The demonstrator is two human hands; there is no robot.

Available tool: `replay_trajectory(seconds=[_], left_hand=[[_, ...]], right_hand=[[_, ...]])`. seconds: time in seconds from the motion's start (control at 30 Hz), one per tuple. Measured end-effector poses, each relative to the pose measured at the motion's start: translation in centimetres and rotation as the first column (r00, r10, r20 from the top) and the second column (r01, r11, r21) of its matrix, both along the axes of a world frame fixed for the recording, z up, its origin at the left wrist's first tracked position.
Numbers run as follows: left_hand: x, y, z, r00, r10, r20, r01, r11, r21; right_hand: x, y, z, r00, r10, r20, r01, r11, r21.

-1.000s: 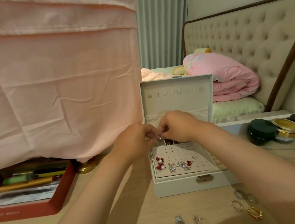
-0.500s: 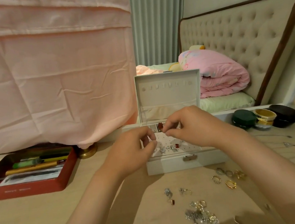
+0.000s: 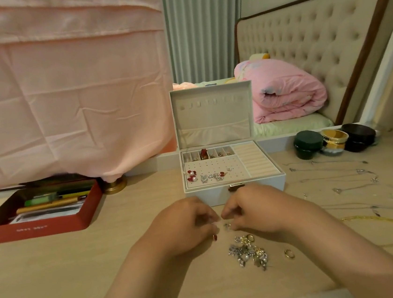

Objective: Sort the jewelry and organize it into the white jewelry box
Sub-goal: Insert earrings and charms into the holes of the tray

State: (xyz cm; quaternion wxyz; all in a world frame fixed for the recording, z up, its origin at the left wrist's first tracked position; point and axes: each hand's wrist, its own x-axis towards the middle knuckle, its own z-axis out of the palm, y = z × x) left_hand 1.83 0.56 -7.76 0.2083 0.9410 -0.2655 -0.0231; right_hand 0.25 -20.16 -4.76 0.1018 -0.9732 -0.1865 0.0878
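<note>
The white jewelry box stands open on the wooden table, its lid upright. Its peg pad carries red and silver earrings, and a red piece sits in a back slot. In front of the box, my left hand and my right hand hover low over the table, fingers curled, fingertips almost meeting. A small silver earring lies right at those fingertips; a grip on it is not visible. A red earring peeks out beside my left hand. Just below lies a heap of jewelry.
A gold ring lies right of the heap. Thin necklaces spread over the table's right side, with round jars behind them. A red tin of pens sits at the left. A pink cloth hangs behind.
Both hands have come out of the box and dropped to the table in front of it. The view has tilted down, so the jewelry heap now shows.
</note>
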Motion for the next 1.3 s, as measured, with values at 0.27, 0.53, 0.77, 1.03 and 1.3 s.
replay_trajectory(seconds=[0.27, 0.53, 0.77, 1.03, 1.3], left_hand=[[0.2, 0.6, -0.7, 1.0, 0.005, -0.018, -0.005, 0.999, -0.034], [-1.1, -1.2, 0.1, 0.966, 0.009, -0.259, -0.171, 0.772, -0.612], [-2.3, -1.9, 1.5, 0.891, -0.079, -0.447, -0.369, 0.449, -0.814], [0.5, -1.2, 3.1, 0.926, 0.066, -0.371, -0.339, 0.578, -0.742], [8.0, -0.7, 6.6, 0.961, 0.237, -0.142, -0.271, 0.706, -0.654]], right_hand=[[0.8, -0.2, -1.2, 0.997, -0.005, -0.082, 0.023, 0.977, 0.213], [0.2, -0.4, 0.1, 0.965, -0.031, -0.262, 0.232, 0.569, 0.789], [0.2, 0.4, 0.4, 0.937, -0.121, -0.327, 0.348, 0.405, 0.846], [1.7, 1.2, 1.8, 0.958, -0.169, -0.232, 0.284, 0.432, 0.856], [9.3, 2.8, 5.0, 0.952, -0.249, -0.179, 0.276, 0.443, 0.853]])
